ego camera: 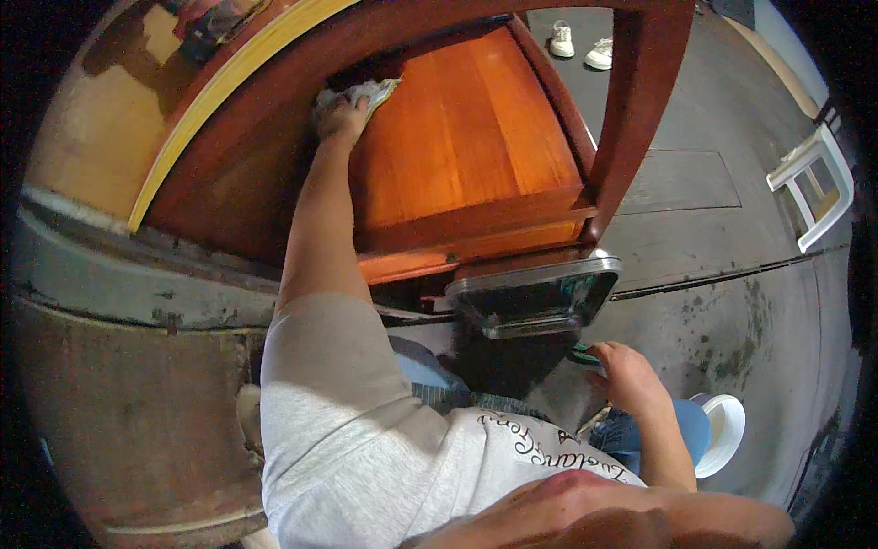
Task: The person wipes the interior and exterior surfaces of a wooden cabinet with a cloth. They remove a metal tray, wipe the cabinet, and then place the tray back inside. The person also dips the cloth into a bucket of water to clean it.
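My left hand (341, 118) is shut on a crumpled pale cloth (378, 92), reaching into a red-brown wooden furniture piece (645, 103). The cloth touches the inner corner where a glossy orange-brown wooden panel (453, 130) meets the darker side board (240, 144). Low on the right, my right hand (631, 377) has its fingers curled on a thin green object (583, 355), mostly hidden by the hand. Just beyond that hand is a clear plastic box (535, 302), dark inside, below the furniture's front edge. Whether the green object is joined to the box cannot be seen.
A white bucket (730, 436) stands beside my right leg. Farther right, a white plastic stool (816, 189) is on the grey floor (686, 178). White shoes (562, 40) show beyond the frame. A yellow-edged board (206, 110) curves along the left.
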Demonstrator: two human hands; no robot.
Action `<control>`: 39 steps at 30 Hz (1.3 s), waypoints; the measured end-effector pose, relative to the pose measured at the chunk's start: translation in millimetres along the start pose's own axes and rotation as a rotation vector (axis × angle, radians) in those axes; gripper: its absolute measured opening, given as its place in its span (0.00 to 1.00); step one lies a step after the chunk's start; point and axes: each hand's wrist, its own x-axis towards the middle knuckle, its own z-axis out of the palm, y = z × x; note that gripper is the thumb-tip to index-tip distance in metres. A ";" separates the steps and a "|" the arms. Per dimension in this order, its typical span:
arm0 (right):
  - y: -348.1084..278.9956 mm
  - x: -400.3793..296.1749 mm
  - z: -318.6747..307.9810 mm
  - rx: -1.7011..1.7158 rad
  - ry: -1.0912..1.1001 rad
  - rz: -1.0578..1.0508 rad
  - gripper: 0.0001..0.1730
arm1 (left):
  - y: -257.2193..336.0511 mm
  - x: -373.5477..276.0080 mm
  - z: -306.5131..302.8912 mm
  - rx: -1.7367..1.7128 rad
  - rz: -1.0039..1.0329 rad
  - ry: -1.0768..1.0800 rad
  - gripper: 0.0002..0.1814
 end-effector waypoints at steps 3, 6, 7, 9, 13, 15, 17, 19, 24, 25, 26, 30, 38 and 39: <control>13.7 3.0 3.3 -0.024 -0.042 0.101 0.18 | 45.9 -46.8 8.1 -0.049 0.103 -0.051 0.36; 18.7 11.8 14.2 0.007 -0.032 0.044 0.17 | 30.0 -73.2 4.9 -0.008 0.033 -0.071 0.35; 20.9 14.7 18.2 -0.005 -0.026 0.043 0.16 | 27.5 -77.3 13.3 -0.001 0.044 -0.055 0.34; 32.9 19.4 22.6 -0.019 -0.066 0.051 0.16 | 23.0 -98.3 44.5 -0.073 -0.009 -0.057 0.34; 38.6 33.7 27.5 -0.001 -0.127 0.069 0.17 | 8.2 -124.0 71.7 -0.022 0.008 -0.146 0.35; 41.2 37.6 27.4 0.000 -0.123 0.074 0.17 | 17.9 -148.2 72.2 -0.072 0.016 -0.122 0.35; 53.6 41.8 31.3 -0.007 -0.108 0.054 0.17 | 23.6 -161.5 70.9 -0.064 0.017 -0.193 0.34; 59.9 48.0 32.9 -0.040 -0.092 0.038 0.18 | 26.9 -175.3 73.2 -0.136 -0.017 -0.235 0.33; 95.7 68.7 49.0 -0.023 -0.094 0.046 0.17 | 22.5 -187.5 92.9 0.078 0.052 -0.419 0.32; 93.4 69.8 50.1 -0.009 -0.089 0.049 0.17 | 23.6 -195.6 87.4 0.083 0.031 -0.440 0.32; 95.0 68.0 46.1 -0.002 -0.080 0.069 0.16 | 41.5 -206.8 68.2 -0.011 -0.015 -0.475 0.32; 86.5 69.7 39.4 0.013 -0.105 0.078 0.15 | 33.3 -225.4 61.4 0.081 0.045 -0.443 0.32; 108.4 73.0 49.2 0.095 -0.066 0.050 0.14 | 47.3 -262.1 44.8 0.120 0.306 -0.104 0.25; 117.4 74.1 50.8 0.129 -0.059 0.058 0.14 | 54.8 -270.0 37.2 0.036 0.297 -0.047 0.24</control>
